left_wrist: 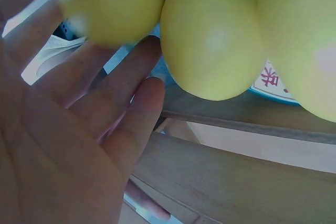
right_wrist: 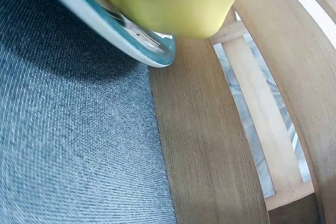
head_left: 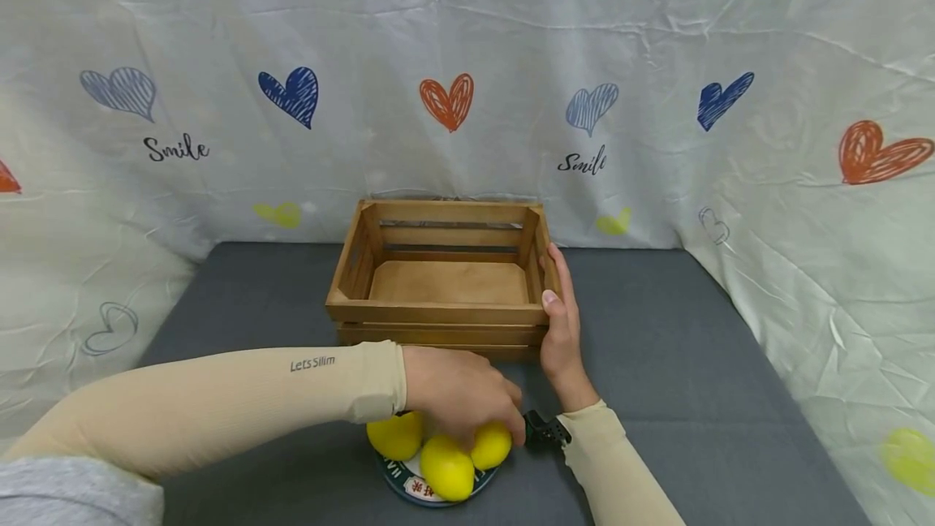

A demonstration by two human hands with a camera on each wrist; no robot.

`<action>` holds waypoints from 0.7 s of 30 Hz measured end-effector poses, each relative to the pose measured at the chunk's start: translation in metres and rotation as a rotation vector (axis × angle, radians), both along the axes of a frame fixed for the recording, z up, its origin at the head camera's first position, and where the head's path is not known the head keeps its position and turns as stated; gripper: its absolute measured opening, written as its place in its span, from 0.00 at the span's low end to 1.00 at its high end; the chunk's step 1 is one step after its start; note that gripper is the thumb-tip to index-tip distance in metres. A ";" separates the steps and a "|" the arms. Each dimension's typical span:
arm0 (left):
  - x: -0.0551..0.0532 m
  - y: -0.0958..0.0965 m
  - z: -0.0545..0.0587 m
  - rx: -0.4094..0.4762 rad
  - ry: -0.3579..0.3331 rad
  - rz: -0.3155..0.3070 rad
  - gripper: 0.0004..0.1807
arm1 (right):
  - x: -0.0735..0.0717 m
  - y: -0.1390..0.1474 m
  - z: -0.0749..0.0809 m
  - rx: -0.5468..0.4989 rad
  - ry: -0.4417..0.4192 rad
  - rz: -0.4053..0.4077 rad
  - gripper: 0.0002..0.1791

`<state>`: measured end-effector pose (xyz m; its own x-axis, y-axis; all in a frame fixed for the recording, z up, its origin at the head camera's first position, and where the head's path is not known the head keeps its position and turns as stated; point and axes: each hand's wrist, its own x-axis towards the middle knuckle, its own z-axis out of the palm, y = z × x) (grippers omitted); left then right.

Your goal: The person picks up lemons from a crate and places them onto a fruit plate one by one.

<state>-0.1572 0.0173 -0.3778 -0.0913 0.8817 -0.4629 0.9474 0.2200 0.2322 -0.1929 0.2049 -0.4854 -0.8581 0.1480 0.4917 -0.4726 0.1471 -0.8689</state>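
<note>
My left hand [head_left: 463, 392] reaches across from the left over a plate [head_left: 397, 477] of lemons. Its thumb and fingers grip the rightmost lemon [head_left: 492, 446], which is at the plate's edge in the right wrist view. Beside it on the plate are a front lemon [head_left: 447, 469] and a left lemon [head_left: 395, 437]; my hand hides part of the plate. Behind the plate stands a slatted wooden crate [head_left: 445, 314], with nothing seen inside. My right hand [head_left: 562, 339] holds the crate's right side, thumb at the front corner and fingers along the outer wall.
A dark grey cloth [head_left: 657, 364] covers the table. Behind it hangs a white curtain [head_left: 511, 47] printed with hearts and words. A dark wrist strap [head_left: 546, 430] is on my right wrist, close to the plate.
</note>
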 end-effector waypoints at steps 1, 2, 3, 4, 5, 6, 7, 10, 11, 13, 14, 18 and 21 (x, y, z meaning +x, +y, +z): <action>0.000 -0.001 0.000 -0.003 0.000 0.008 0.28 | 0.000 -0.001 0.000 0.002 0.000 0.002 0.39; 0.000 -0.002 0.000 -0.003 0.005 0.015 0.28 | -0.001 -0.001 0.000 0.003 0.000 0.005 0.39; 0.000 -0.002 0.000 -0.003 0.007 0.022 0.28 | -0.001 -0.002 0.000 0.005 0.000 0.007 0.39; -0.001 -0.003 0.000 -0.003 0.009 0.029 0.28 | -0.002 -0.002 0.000 0.004 -0.001 0.011 0.39; -0.001 -0.004 0.000 -0.001 0.009 0.036 0.28 | -0.002 -0.003 0.001 0.003 -0.002 0.014 0.39; -0.001 -0.005 0.000 0.001 0.008 0.044 0.28 | -0.003 -0.004 0.001 0.003 -0.002 0.018 0.39; -0.001 -0.007 0.001 0.002 0.004 0.050 0.28 | -0.003 -0.005 0.001 0.000 -0.003 0.021 0.39; -0.001 -0.012 0.004 0.019 -0.003 0.076 0.29 | -0.004 -0.007 0.001 -0.011 -0.011 0.031 0.39; -0.001 -0.015 0.006 0.034 -0.005 0.091 0.29 | -0.005 -0.009 0.001 -0.016 -0.014 0.035 0.39; -0.001 -0.022 0.009 0.074 0.006 0.120 0.28 | -0.005 -0.010 0.001 -0.023 -0.021 0.043 0.40; 0.000 -0.026 0.010 0.104 0.021 0.138 0.27 | -0.005 -0.011 0.000 -0.025 -0.025 0.047 0.40; 0.004 -0.046 0.017 0.259 0.063 0.259 0.27 | -0.007 -0.009 0.001 -0.026 -0.035 0.060 0.40; 0.010 -0.064 0.020 0.402 0.068 0.389 0.27 | -0.007 -0.001 0.000 -0.016 -0.043 0.044 0.40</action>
